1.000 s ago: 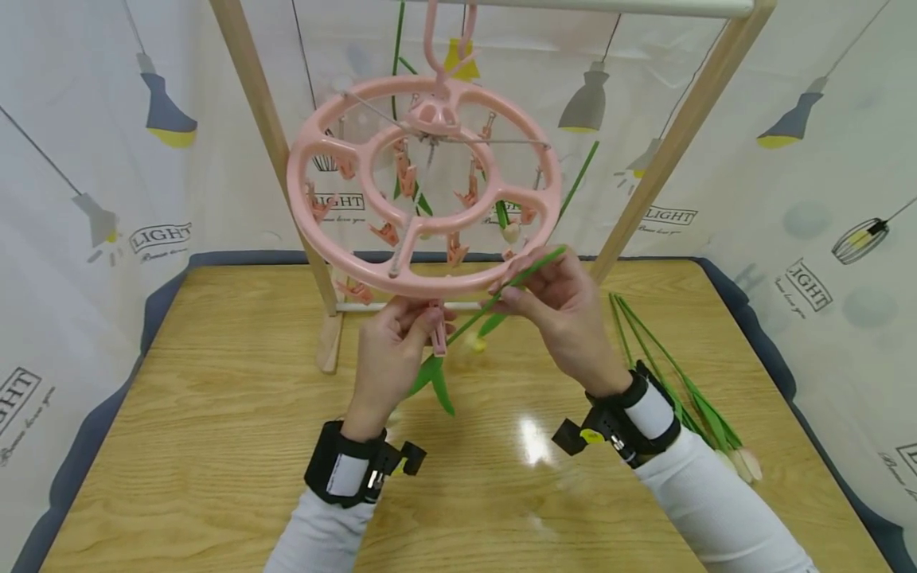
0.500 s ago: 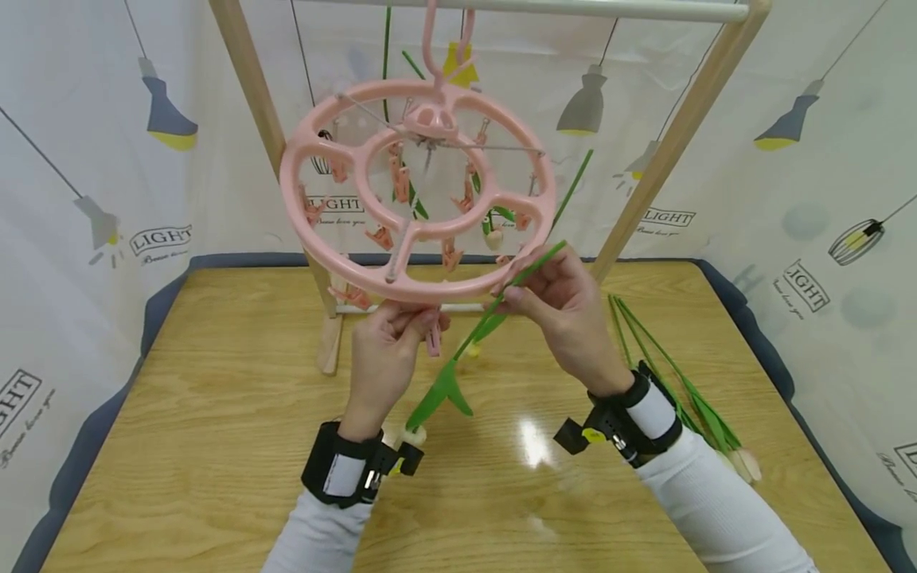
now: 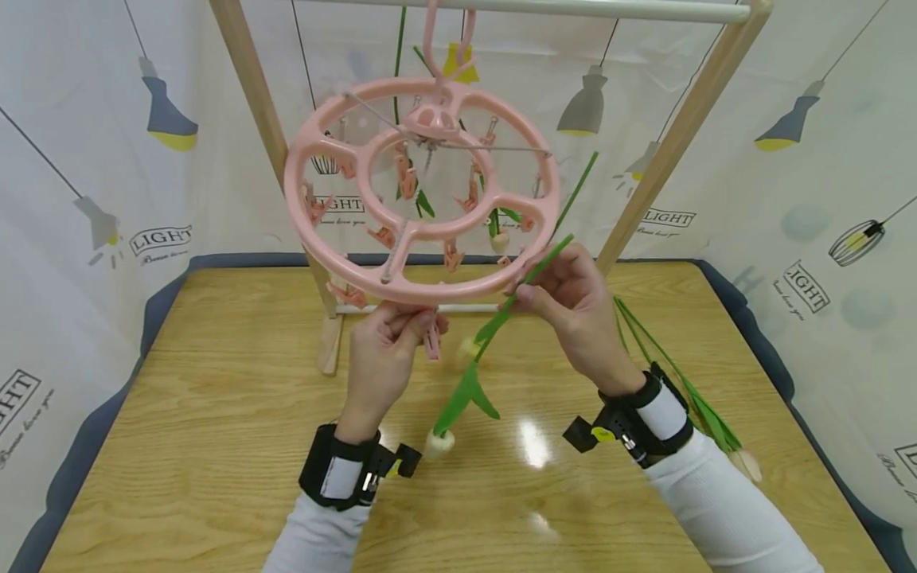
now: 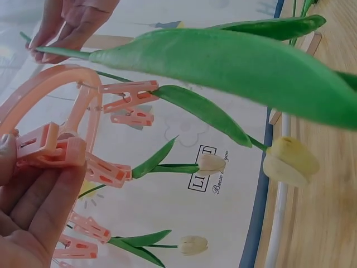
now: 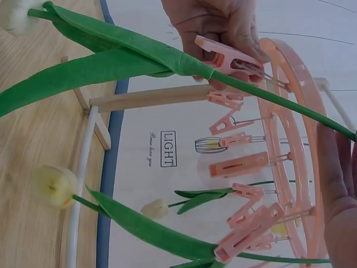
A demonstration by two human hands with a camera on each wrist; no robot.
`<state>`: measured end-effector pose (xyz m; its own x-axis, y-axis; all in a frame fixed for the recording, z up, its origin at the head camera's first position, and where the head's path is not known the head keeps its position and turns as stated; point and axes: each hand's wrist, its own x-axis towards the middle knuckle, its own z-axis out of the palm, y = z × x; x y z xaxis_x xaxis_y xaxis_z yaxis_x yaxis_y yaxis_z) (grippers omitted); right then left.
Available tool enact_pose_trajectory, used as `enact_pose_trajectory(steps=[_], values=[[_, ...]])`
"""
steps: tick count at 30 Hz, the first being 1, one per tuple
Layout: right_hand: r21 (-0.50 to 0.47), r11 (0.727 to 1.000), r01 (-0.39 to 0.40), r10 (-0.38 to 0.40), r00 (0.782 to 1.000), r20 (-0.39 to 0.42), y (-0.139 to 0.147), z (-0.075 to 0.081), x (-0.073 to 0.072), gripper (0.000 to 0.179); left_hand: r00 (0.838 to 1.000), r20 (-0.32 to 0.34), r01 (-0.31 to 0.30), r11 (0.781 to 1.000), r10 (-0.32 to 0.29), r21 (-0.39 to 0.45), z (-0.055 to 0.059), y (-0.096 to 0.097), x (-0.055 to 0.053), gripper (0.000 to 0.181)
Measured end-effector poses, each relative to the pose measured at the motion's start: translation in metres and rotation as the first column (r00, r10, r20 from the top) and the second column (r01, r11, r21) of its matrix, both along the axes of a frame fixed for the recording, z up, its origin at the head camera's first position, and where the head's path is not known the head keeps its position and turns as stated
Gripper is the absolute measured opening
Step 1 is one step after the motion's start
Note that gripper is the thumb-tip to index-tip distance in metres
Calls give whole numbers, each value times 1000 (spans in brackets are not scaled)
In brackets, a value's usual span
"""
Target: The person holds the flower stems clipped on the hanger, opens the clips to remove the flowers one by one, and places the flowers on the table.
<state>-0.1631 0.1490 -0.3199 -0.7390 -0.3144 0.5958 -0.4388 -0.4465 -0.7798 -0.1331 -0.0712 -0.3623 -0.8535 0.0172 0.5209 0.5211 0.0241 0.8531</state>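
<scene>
My left hand [image 3: 380, 350] pinches a pink clothespin [image 3: 432, 342] that hangs from the near rim of a round pink clip hanger [image 3: 337, 259]. In the right wrist view the clothespin's handles lie between thumb and fingers. My right hand [image 3: 576, 318] pinches the green stem of an artificial tulip [image 3: 454, 402] near its cut end, beside the rim. The tulip slants down leftward, its whitish bloom [image 3: 439, 443] lowest, apart from the clothespin. Behind it, another tulip [image 4: 290, 162] with a pale yellow bloom hangs clipped head down. Two more clipped tulips show in the left wrist view.
A wooden stand [image 3: 655, 151] with a white top bar [image 3: 573, 8] carries the hanger by its pink hook. More pink clothespins [image 3: 451, 256] dangle around the rings. Several loose tulips [image 3: 709, 414] lie on the wooden table [image 3: 215, 446] at right. A printed curtain [image 3: 236, 175] surrounds the table.
The held tulip has swung right, away from the clothespin, and its bloom has come into view. My right hand has shifted slightly right; my left hand keeps its pinch on the clothespin.
</scene>
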Motion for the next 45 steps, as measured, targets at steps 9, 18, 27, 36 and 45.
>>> enact_pose_trajectory(steps=[9,18,27,36,45], values=[[55,992,112,-112,994,-6,17,7,-2,47,996,38,86,996,-84,-34,0,-8,0,16],[30,995,98,-98,995,-32,29,8,-6,37,983,7,182,983,-182,-14,-2,-13,1,26],[72,982,172,-169,984,-55,41,13,-7,33,981,9,192,981,-192,39,-2,-17,2,26],[66,973,221,-215,973,-80,56,16,-11,33,980,23,197,979,-198,52,-2,-18,2,31],[-1,962,274,-274,961,-43,72,18,-16,35,979,9,201,978,-202,62,-3,-19,1,31]])
